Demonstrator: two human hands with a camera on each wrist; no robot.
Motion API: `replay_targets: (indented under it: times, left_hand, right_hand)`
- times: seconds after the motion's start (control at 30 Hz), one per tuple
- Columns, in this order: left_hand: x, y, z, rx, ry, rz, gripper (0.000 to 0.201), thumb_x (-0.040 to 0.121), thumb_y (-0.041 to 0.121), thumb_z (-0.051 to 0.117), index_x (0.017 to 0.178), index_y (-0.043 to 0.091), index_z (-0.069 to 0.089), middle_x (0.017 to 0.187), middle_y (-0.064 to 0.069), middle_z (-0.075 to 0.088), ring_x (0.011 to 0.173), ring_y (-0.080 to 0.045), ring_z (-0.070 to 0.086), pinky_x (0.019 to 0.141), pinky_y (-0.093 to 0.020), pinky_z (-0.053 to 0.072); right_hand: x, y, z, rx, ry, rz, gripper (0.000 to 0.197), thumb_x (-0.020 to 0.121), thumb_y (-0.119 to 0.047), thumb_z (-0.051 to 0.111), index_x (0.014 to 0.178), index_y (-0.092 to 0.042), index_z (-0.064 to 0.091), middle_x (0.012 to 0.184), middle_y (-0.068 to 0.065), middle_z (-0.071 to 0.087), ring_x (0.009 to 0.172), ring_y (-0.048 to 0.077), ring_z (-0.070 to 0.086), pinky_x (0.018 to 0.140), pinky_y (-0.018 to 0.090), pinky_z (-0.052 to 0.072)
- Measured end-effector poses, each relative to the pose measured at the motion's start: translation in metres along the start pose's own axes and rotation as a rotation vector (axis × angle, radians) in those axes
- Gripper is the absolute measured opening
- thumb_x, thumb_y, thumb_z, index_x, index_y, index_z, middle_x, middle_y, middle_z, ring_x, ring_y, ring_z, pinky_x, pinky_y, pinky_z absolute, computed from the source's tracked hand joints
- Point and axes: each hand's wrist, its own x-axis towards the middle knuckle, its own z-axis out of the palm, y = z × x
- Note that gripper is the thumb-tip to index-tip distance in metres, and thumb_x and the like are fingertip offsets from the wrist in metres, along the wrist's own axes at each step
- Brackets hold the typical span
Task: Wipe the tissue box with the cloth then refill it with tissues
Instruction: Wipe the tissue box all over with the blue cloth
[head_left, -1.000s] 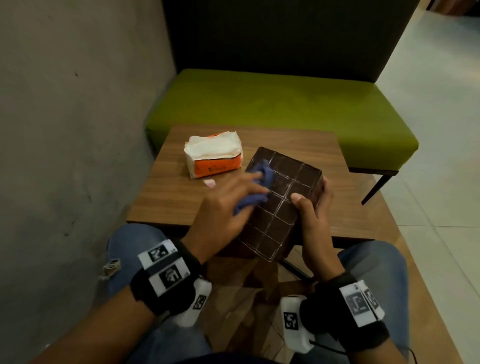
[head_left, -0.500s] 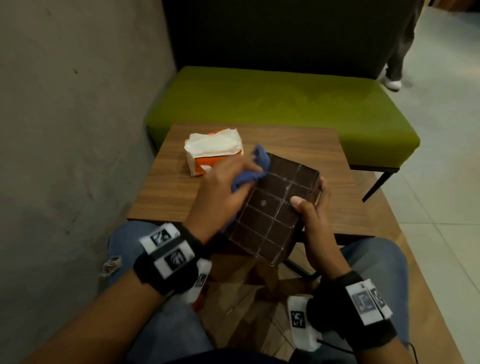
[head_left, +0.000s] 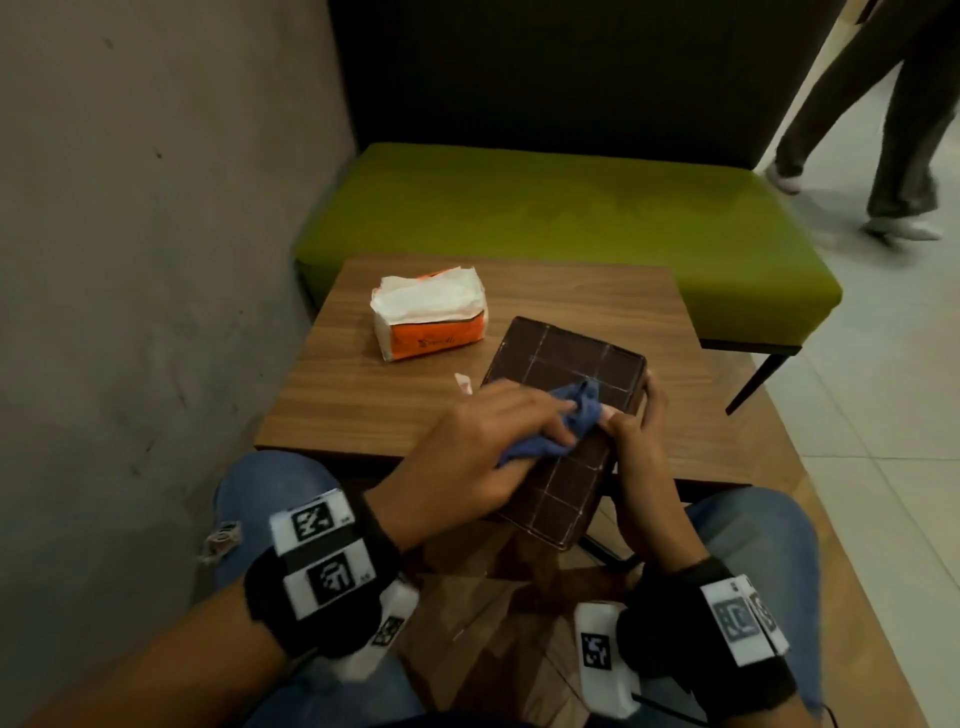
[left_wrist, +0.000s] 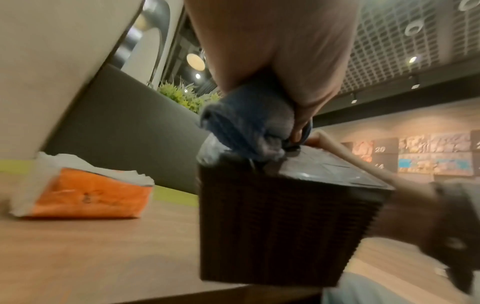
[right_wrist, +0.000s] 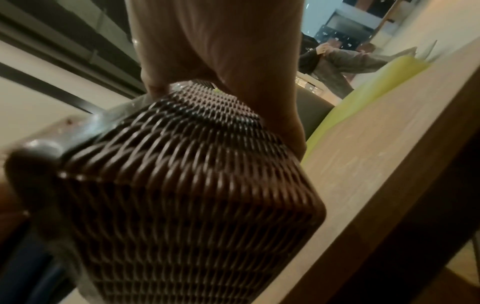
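A dark brown woven tissue box (head_left: 566, 364) (left_wrist: 280, 222) (right_wrist: 187, 185) lies tilted at the near edge of the wooden table (head_left: 363, 395), its gridded flat face up. My left hand (head_left: 483, 447) presses a bunched blue cloth (head_left: 571, 421) (left_wrist: 246, 131) onto that face, fingers curled round the cloth. My right hand (head_left: 636, 431) grips the box's right side, thumb on the top face and fingers wrapped over the far edge. An orange and white tissue pack (head_left: 428, 317) (left_wrist: 83, 189) lies on the table behind and left of the box.
A small white scrap (head_left: 464, 383) lies on the table left of the box. A green bench (head_left: 571, 223) stands beyond the table, a grey wall (head_left: 130, 260) on the left. A person's legs (head_left: 883, 130) pass at the far right on the tiled floor.
My left hand and the cloth slid from the box's far left corner toward its middle and right. The box lies flatter. A passer-by has walked further into view.
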Motion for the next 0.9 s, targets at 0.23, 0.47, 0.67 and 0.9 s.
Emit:
replay_targets:
  times: [0.23, 0.47, 0.67, 0.9]
  left_hand:
    - [0.025, -0.028, -0.016, -0.006, 0.259, -0.159, 0.018, 0.076, 0.001, 0.068, 0.092, 0.010, 0.067, 0.097, 0.000, 0.066, 0.095, -0.010, 0.058, 0.083, -0.031, 0.046]
    - [-0.015, -0.027, -0.009, -0.047, 0.028, -0.099, 0.022, 0.077, 0.000, 0.062, 0.095, 0.010, 0.067, 0.108, -0.005, 0.067, 0.103, -0.013, 0.060, 0.089, -0.031, 0.048]
    - [0.024, -0.029, -0.008, -0.004, 0.242, -0.109, 0.016, 0.078, 0.000, 0.066, 0.093, 0.007, 0.066, 0.104, -0.005, 0.066, 0.100, -0.013, 0.057, 0.088, -0.026, 0.045]
    - [-0.049, -0.032, 0.020, -0.089, 0.041, -0.069, 0.024, 0.078, -0.002, 0.062, 0.099, 0.010, 0.067, 0.118, -0.002, 0.063, 0.113, -0.011, 0.057, 0.096, -0.032, 0.046]
  right_hand:
    - [-0.005, 0.013, -0.001, -0.030, -0.071, 0.047, 0.073, 0.066, -0.048, 0.065, 0.132, -0.048, 0.034, 0.127, 0.003, 0.057, 0.104, 0.023, 0.067, 0.077, 0.039, 0.058]
    - [0.004, 0.008, -0.009, -0.019, -0.013, 0.054, 0.080, 0.069, -0.044, 0.063, 0.140, -0.039, 0.026, 0.126, -0.005, 0.056, 0.109, 0.018, 0.063, 0.083, 0.041, 0.056]
    - [0.006, 0.004, 0.002, -0.042, -0.006, 0.052, 0.067, 0.069, -0.044, 0.062, 0.130, -0.041, 0.034, 0.124, -0.004, 0.058, 0.105, 0.015, 0.066, 0.078, 0.040, 0.057]
    - [0.009, 0.001, -0.011, -0.069, 0.046, -0.015, 0.062, 0.071, -0.043, 0.062, 0.127, -0.043, 0.035, 0.123, -0.009, 0.058, 0.114, 0.022, 0.061, 0.088, 0.048, 0.055]
